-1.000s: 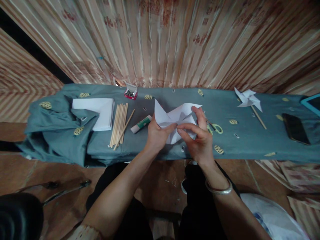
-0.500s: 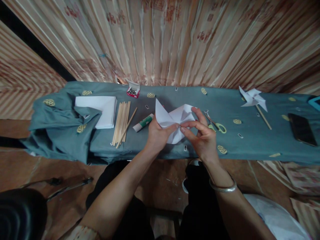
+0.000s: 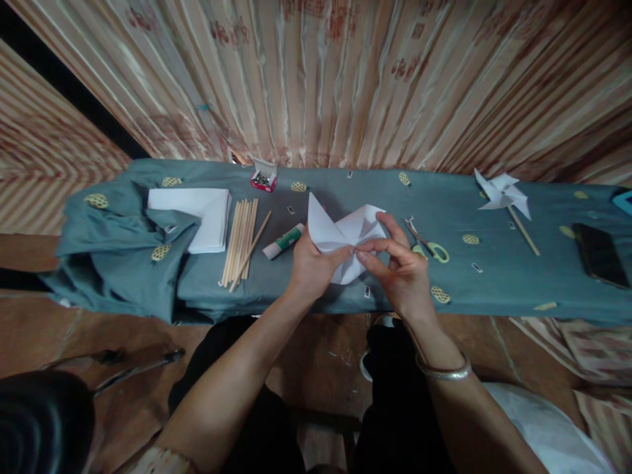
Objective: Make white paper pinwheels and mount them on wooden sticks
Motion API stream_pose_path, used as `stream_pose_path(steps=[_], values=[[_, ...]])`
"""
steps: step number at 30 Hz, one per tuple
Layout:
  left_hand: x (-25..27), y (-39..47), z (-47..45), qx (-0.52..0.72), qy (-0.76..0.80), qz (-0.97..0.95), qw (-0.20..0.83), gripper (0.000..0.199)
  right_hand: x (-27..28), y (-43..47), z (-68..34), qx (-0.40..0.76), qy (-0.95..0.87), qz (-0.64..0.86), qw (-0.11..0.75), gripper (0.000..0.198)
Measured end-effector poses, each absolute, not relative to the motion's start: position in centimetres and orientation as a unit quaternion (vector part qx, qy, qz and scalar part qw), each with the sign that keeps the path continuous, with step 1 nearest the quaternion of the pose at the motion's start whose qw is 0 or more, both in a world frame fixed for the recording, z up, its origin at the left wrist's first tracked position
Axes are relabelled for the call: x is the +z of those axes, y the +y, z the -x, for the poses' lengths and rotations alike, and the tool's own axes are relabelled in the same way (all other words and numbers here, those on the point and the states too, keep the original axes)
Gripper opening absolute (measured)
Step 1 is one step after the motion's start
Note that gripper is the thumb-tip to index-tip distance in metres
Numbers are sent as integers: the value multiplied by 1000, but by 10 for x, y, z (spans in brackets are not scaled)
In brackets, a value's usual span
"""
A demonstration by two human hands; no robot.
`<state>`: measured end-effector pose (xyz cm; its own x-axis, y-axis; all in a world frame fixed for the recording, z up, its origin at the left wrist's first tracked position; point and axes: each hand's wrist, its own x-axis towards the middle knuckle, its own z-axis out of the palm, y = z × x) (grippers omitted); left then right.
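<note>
"Handling that white folded paper [image 3: 340,232], what should I expect?"

"Something light, probably crisp along its folds, easily creased. It's over the worktop [image 3: 494,283], with the glue stick [image 3: 284,241] at its nine o'clock and scissors [image 3: 430,244] at three."

"And the grip?"

"The left hand [image 3: 311,266] clasps it, thumb near the centre. The right hand [image 3: 405,270] pinches there too; I can't tell whether something small is caught between. Hold where folds meet, not by the twelve-o'clock points."
</note>
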<state>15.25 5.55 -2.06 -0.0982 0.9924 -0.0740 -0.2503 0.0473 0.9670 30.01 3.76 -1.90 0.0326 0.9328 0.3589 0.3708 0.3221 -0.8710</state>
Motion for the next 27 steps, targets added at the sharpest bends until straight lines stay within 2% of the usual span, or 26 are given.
stream_pose_path(steps=[15,27], values=[[-21,53,-153,565,486,-423,516,61,-18,36,-301,283,-638,514,499,7],[-23,52,-151,552,480,-458,505,67,-32,41,-301,339,-591,527,508,11]])
